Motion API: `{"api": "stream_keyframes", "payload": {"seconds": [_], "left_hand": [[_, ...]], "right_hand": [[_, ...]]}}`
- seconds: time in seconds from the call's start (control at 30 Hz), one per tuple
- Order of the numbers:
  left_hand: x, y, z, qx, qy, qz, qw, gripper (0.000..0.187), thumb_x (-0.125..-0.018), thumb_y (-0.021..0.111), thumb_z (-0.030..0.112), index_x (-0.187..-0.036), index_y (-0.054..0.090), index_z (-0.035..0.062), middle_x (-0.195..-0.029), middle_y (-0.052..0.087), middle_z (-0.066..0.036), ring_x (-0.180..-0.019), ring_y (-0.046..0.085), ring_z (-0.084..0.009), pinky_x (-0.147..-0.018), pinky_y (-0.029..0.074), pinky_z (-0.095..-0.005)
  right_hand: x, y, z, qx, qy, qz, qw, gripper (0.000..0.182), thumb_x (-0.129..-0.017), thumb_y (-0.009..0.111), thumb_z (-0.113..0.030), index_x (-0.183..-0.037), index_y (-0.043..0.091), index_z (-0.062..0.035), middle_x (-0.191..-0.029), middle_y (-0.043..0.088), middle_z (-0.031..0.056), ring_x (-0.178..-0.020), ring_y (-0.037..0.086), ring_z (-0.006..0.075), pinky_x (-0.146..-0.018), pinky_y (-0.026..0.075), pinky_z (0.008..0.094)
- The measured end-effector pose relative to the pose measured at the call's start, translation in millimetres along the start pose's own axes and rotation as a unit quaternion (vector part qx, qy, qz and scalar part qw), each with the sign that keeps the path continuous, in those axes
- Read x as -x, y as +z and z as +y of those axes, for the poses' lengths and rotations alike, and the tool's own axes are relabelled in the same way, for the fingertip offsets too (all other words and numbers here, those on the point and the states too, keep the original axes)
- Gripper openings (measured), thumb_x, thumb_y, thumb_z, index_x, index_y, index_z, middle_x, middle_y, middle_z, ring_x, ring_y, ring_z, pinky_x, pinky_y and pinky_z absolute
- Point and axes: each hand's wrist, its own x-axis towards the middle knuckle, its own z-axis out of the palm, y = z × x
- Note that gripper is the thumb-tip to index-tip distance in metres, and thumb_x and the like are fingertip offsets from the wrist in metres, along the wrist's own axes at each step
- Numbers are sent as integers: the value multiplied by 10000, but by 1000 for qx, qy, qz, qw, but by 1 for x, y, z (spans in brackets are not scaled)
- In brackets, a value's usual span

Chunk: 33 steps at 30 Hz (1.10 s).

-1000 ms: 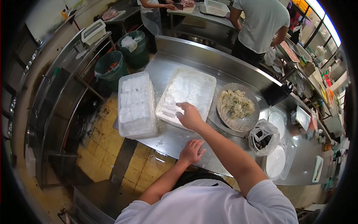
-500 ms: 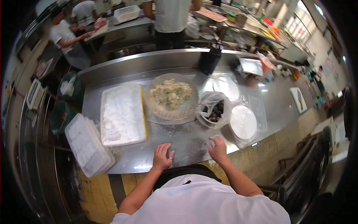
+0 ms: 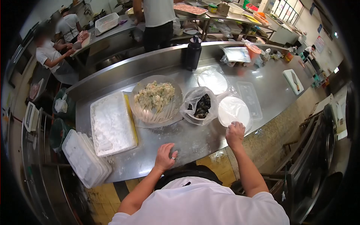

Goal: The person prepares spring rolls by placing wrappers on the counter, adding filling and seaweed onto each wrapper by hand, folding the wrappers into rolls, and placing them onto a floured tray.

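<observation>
My left hand (image 3: 165, 157) hovers over or rests on the near edge of the steel counter, fingers stretched and thumb apart, holding nothing. Curled fingers on my right hand (image 3: 235, 134) meet the near edge of a stack of round white sheets (image 3: 233, 111) in clear plastic; whether they pinch it is hidden. Left of this stack, a plastic-lined bowl (image 3: 195, 119) holds dark, glossy pieces (image 3: 202, 107). A wide clear bowl (image 3: 144, 118) contains a pale chopped mixture flecked with green (image 3: 155, 95). Further left lies a flour-dusted white tray (image 3: 112, 125) with a yellow edge.
Stacked white trays (image 3: 84, 161) overhang the counter's left corner. Behind the bowls stand a black bottle (image 3: 193, 54) and another plastic-wrapped white round (image 3: 212, 81). A clear lid (image 3: 250, 100) and a knife on a white board (image 3: 293, 81) lie rightward. Co-workers stand beyond the counter.
My right hand has moved right, from the bare counter to the edge of the white round stack. My left hand stays nearly in place. The camera view has shifted slightly.
</observation>
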Motion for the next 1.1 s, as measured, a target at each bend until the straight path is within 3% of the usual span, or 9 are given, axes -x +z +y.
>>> {"api": "stream_keyframes", "payload": {"seconds": [0.27,0.33,0.4,0.5,0.6,0.67,0.8,0.9,1.1], "left_hand": [[14,-3,6,-19,-6,7,1000,542,-865,830,222,-1347,653,46,-1351,677,-169,-1257,628,-401,-1093,497,-501],[4,-10,21,-21,15,4,1000,582,-844,842,212,-1369,646,53,-1383,667,-164,-1297,613,-398,-1120,487,-500],[-13,-19,35,-19,50,3,999,636,-814,858,188,-1397,637,61,-1415,659,-160,-1340,594,-399,-1166,470,-504],[-24,-28,36,-87,89,-45,991,588,-752,855,160,-1322,716,116,-1455,638,-133,-1416,542,-366,-1227,401,-559],[2,-23,-16,-149,87,-81,982,463,-723,835,137,-1182,799,183,-1478,625,-114,-1446,520,-349,-1278,310,-605],[22,-36,-31,-176,39,-46,982,395,-709,803,119,-1096,824,194,-1482,625,-109,-1449,520,-349,-1274,303,-627],[56,-62,-34,-209,-66,1,976,387,-698,752,104,-1062,836,206,-1479,636,-101,-1479,502,-347,-1281,285,-647],[70,-69,-25,-247,-79,30,965,394,-687,736,103,-1052,838,208,-1493,643,-97,-1504,492,-347,-1284,269,-665],[91,-52,-57,-74,-73,-26,994,227,-788,825,216,-1011,838,173,-1510,652,-134,-1511,493,-366,-1287,252,-672]], "right_hand": [[18,-25,-52,-141,-82,-8,987,195,-759,771,-84,-923,666,-86,-1048,707,143,-1019,648,364,-925,481,493],[34,-33,-92,-152,-89,-116,977,195,-754,734,-24,-905,628,-86,-1006,716,135,-975,661,365,-903,493,491],[53,-19,-126,-203,-161,-144,955,200,-762,729,-42,-934,637,-85,-960,704,140,-935,667,365,-885,507,494],[65,-2,-182,-253,-272,-124,920,187,-785,745,-104,-944,649,-84,-929,678,123,-923,657,351,-890,517,485],[61,4,-215,-250,-350,-117,895,195,-798,747,-145,-964,664,-87,-954,673,114,-958,656,336,-914,514,483],[55,7,-224,-214,-386,-122,889,218,-797,737,-176,-985,667,-91,-989,672,106,-1000,657,320,-939,508,480],[61,34,-227,-214,-357,-150,897,222,-786,750,-181,-986,697,-98,-1013,669,115,-1039,651,327,-956,499,494],[73,40,-221,-221,-348,-178,894,223,-786,769,-181,-993,733,-105,-1034,672,117,-1058,647,332,-965,494,500],[81,41,-215,-279,-272,-204,898,175,-844,797,-221,-959,791,-90,-1052,693,134,-1093,645,362,-965,490,512]]}}
